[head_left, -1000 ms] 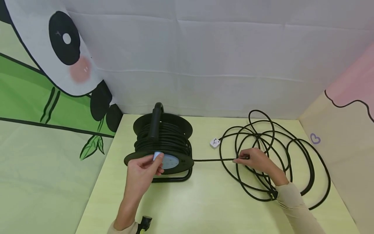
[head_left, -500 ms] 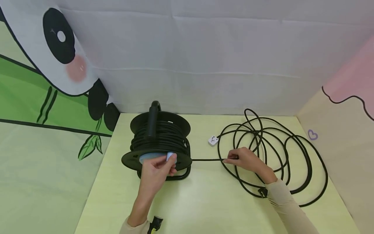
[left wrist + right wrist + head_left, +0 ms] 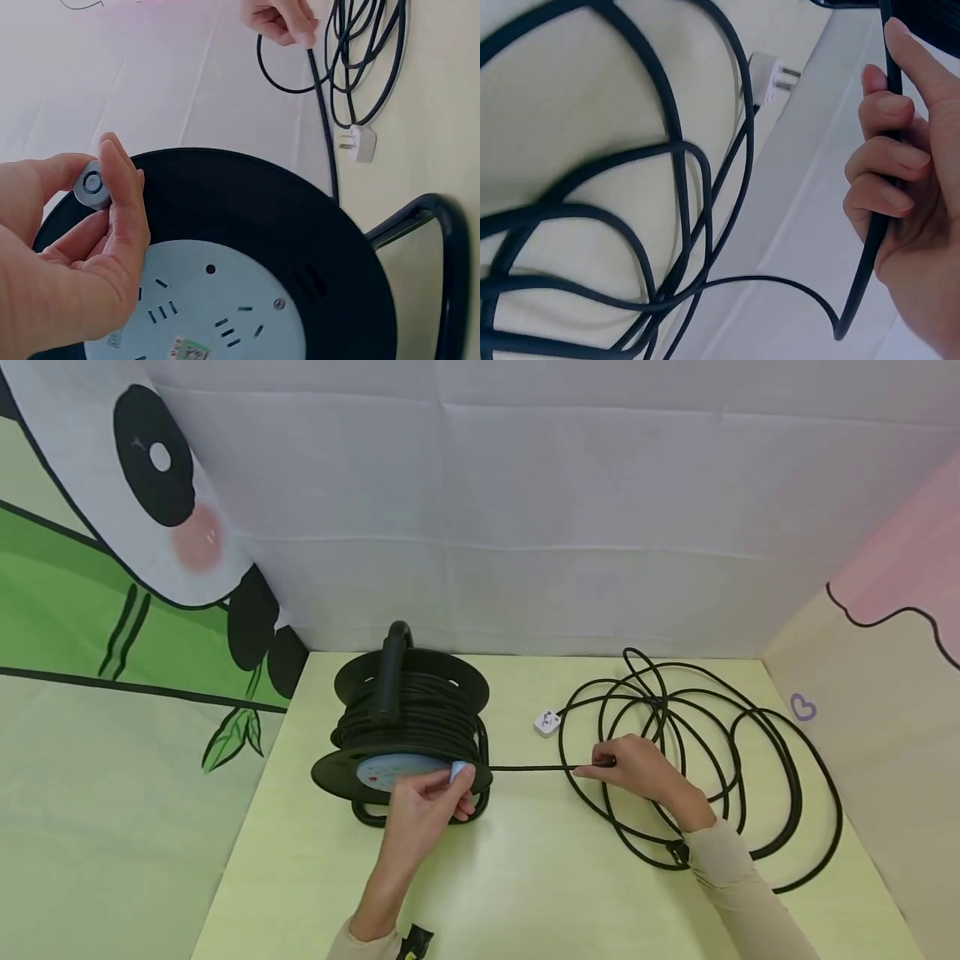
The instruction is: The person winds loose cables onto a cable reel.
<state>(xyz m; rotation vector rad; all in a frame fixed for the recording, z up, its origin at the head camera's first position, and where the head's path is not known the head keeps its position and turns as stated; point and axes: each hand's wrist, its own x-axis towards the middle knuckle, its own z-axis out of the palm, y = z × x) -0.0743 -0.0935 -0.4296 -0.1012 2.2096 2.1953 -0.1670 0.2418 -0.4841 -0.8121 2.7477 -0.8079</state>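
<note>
A black cable reel [image 3: 411, 706], wound with black cable, stands on its frame at the table's left. Between thumb and fingers my left hand [image 3: 423, 814] pinches the pale blue crank knob [image 3: 92, 186] on the reel's front disc. Pale blue sockets [image 3: 225, 300] fill the middle of that disc. Off to the right, my right hand [image 3: 637, 772] grips the black cable [image 3: 532, 768], fingers curled round it in the right wrist view. From there the cable runs taut to the reel's right side. Loose loops [image 3: 787, 793] of it lie under and behind this hand.
A white plug [image 3: 547, 722] lies between the reel and the loops. White fabric [image 3: 480, 527] closes off the table's back, with printed cloth at both sides. The reel's bent tube frame [image 3: 442, 262] juts out beside the disc.
My left hand has carried the knob from the left of the disc round to its right, turning the reel. The right hand has shifted slightly left, still gripping the cable.
</note>
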